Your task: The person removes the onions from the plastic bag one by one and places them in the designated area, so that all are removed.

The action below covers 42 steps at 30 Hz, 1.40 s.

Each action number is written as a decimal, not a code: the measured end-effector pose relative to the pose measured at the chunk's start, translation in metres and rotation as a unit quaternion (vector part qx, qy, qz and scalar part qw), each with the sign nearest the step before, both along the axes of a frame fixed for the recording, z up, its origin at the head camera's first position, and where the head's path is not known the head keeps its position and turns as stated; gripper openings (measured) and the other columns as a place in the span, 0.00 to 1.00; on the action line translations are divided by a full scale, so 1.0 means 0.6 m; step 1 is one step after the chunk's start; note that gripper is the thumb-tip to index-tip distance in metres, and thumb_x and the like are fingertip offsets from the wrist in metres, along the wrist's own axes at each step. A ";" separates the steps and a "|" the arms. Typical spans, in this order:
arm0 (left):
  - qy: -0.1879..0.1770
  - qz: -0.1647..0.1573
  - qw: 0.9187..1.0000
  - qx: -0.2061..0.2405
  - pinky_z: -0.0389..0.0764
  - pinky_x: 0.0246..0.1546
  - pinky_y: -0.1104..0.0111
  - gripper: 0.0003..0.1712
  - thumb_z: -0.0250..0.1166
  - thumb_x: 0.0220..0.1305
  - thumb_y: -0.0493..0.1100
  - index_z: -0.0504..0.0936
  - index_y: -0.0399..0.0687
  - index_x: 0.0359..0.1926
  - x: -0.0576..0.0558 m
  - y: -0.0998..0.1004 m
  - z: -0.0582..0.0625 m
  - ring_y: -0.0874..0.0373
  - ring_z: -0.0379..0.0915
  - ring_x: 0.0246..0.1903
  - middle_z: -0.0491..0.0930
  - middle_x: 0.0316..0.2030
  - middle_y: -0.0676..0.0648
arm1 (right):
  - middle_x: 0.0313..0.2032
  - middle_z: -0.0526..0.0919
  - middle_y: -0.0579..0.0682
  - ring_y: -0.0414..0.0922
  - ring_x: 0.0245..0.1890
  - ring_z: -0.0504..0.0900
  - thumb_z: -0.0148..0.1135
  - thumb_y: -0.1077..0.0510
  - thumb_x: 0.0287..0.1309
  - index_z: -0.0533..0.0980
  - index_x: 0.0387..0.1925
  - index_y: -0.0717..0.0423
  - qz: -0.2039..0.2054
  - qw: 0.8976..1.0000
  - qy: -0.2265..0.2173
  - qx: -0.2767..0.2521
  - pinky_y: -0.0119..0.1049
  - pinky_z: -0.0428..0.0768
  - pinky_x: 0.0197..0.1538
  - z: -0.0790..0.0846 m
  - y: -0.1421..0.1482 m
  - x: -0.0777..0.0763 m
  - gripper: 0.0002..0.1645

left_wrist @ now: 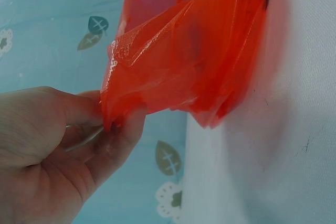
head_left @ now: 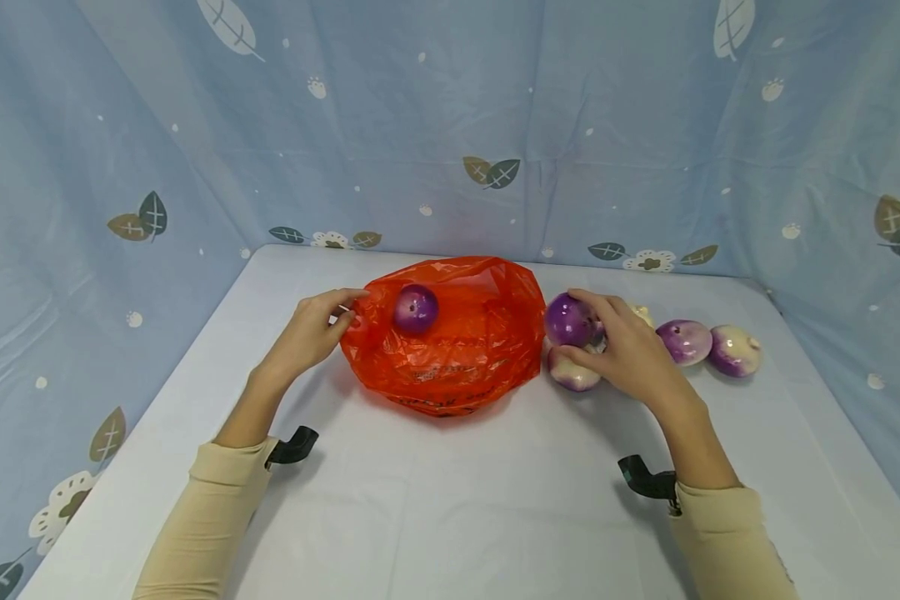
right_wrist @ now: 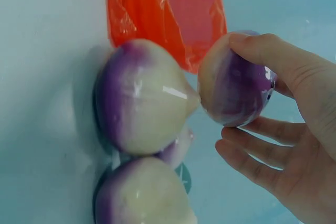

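Note:
A red plastic bag (head_left: 465, 358) lies spread on the table, one purple turnip (head_left: 416, 309) showing in its mouth. At the bag's left edge, my left hand (head_left: 307, 335) pinches the thin plastic between thumb and fingers; the left wrist view shows the film (left_wrist: 157, 72) held up there. My right hand (head_left: 637, 358) grips another purple-and-white turnip (head_left: 567, 319) beside the bag's right edge. In the right wrist view, that held turnip (right_wrist: 236, 85) is raised, thumb on one side and fingers on the other. A white-and-purple turnip (head_left: 574, 369) sits just below it on the table.
Two more turnips, one mostly purple (head_left: 685, 342) and one paler (head_left: 735, 351), sit side by side at the right. Part of a pale turnip (head_left: 641, 314) shows behind my right hand. A blue patterned curtain (head_left: 420, 125) hangs around the white table (head_left: 435, 500).

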<state>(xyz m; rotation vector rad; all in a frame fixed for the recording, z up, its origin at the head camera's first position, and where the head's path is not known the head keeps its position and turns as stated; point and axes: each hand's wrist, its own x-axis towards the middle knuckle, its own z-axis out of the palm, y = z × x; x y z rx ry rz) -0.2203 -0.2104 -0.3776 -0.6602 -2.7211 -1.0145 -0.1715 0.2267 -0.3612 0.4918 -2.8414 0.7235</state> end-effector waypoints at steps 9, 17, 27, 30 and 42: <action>0.000 -0.001 1.000 -0.002 0.87 0.39 0.55 0.21 0.54 0.67 0.28 0.78 0.39 0.59 -0.001 0.000 -0.001 0.44 0.83 0.41 0.84 0.46 0.37 | 0.59 0.74 0.63 0.62 0.55 0.76 0.75 0.50 0.49 0.63 0.70 0.43 0.000 0.999 0.042 -0.005 0.66 0.77 0.54 -0.006 0.034 0.009 0.48; -0.003 0.001 1.000 0.005 0.87 0.40 0.53 0.22 0.54 0.65 0.25 0.78 0.37 0.58 -0.001 0.004 0.001 0.42 0.84 0.39 0.84 0.44 0.36 | 0.58 0.73 0.63 0.64 0.55 0.75 0.76 0.50 0.49 0.63 0.70 0.42 -0.026 0.999 0.018 -0.018 0.68 0.76 0.52 -0.009 0.056 0.019 0.48; -0.001 0.002 1.000 0.003 0.87 0.41 0.52 0.21 0.54 0.65 0.26 0.78 0.37 0.58 -0.001 0.005 0.000 0.42 0.84 0.40 0.84 0.45 0.36 | 0.55 0.75 0.65 0.63 0.50 0.79 0.77 0.53 0.46 0.64 0.69 0.49 -0.027 0.998 0.060 0.001 0.65 0.80 0.48 -0.011 0.080 0.031 0.49; -0.002 0.002 1.000 0.004 0.87 0.40 0.53 0.21 0.54 0.65 0.26 0.78 0.37 0.58 0.000 0.005 0.000 0.42 0.84 0.39 0.84 0.45 0.36 | 0.55 0.76 0.65 0.63 0.50 0.78 0.78 0.53 0.44 0.65 0.68 0.49 -0.031 0.997 0.067 0.005 0.64 0.79 0.48 -0.012 0.087 0.034 0.49; -0.003 0.003 1.000 0.003 0.87 0.40 0.53 0.21 0.54 0.66 0.26 0.78 0.37 0.58 0.001 0.006 0.003 0.43 0.84 0.39 0.84 0.46 0.36 | 0.56 0.72 0.71 0.70 0.52 0.74 0.78 0.55 0.45 0.63 0.70 0.49 -0.063 0.996 0.055 0.030 0.72 0.75 0.44 -0.006 0.130 0.052 0.51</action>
